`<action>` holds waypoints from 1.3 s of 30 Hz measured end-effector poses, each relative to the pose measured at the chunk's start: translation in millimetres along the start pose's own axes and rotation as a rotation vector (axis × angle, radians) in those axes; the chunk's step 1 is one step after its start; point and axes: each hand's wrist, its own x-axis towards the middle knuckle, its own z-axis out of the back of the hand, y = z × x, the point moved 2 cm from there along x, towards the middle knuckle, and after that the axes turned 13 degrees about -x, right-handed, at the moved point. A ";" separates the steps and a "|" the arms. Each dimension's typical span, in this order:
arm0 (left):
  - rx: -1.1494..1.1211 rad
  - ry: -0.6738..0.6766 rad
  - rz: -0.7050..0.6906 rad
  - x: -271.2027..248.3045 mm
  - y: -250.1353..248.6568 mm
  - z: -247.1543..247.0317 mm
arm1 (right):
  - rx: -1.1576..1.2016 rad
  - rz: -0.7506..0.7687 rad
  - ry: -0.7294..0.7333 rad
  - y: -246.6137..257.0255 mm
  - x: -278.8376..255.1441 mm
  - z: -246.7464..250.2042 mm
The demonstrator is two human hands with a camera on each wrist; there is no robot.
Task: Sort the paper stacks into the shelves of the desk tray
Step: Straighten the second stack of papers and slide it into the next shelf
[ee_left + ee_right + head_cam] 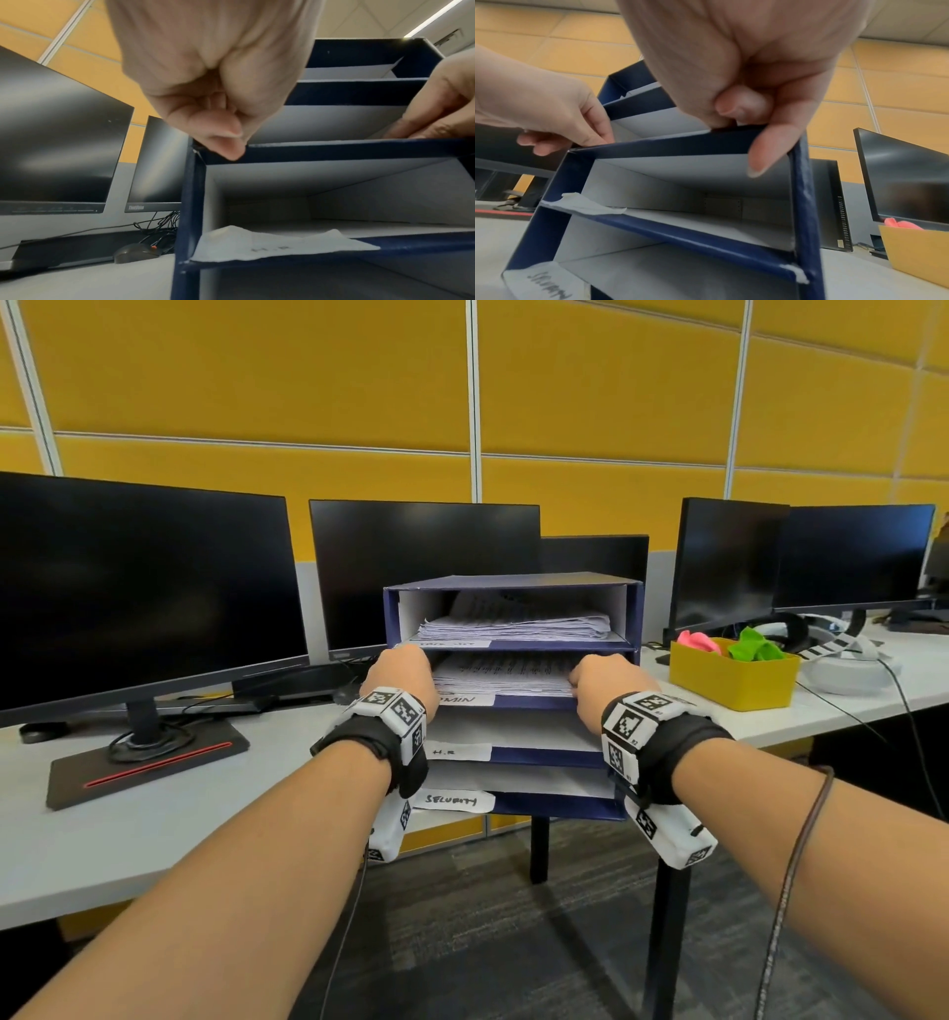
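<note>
At the second shelf's front edge, your left hand (405, 672) and right hand (606, 677) curl onto the paper stack (506, 675) at its near corners; it lies wide-side across the desk tray (634, 608), straight ahead of your fingers.

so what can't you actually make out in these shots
- Top shelf's white label, head view: handwriting too small and blurred.
- Second shelf's white label: first letters hidden behind the left hand.
- Right hand fingertips: hidden by knuckles in head view.
- Printed paper stack: text unreadable.
</note>
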 end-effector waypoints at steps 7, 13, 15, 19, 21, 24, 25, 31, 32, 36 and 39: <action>-0.030 0.065 0.045 1.8 1.1 5.7 | -0.022 -0.009 -0.042 0.0 1.3 3.7; -0.043 0.099 0.071 -0.1 1.1 4.9 | -0.038 -0.002 -0.032 0.5 -1.1 6.0; -0.046 0.119 0.065 -0.3 1.4 5.4 | -0.050 -0.001 -0.022 0.5 -3.0 6.9; -0.069 0.123 0.068 -3.2 2.1 8.5 | -0.040 0.005 -0.002 2.1 -6.2 7.7; -0.095 0.138 0.053 -8.7 2.3 11.7 | -0.011 0.007 -0.001 1.5 -10.3 7.9; -0.110 0.139 0.004 -19.6 4.6 23.3 | 0.053 0.030 0.016 -3.0 -24.1 9.9; -0.104 0.137 -0.005 -24.3 5.8 28.9 | 0.070 0.038 0.018 -5.3 -29.5 10.6; -0.037 0.148 0.052 -64.5 15.1 72.5 | 0.097 0.116 0.067 -16.4 -68.8 18.6; -0.019 0.159 0.062 -72.2 17.9 79.6 | 0.118 0.124 0.074 -16.0 -76.3 20.4; 0.028 0.207 0.105 -102.9 30.8 104.7 | 0.183 0.146 0.116 -8.4 -106.4 24.4; 0.059 0.213 0.116 -129.2 37.8 120.6 | 0.203 0.173 0.168 -0.7 -129.1 23.4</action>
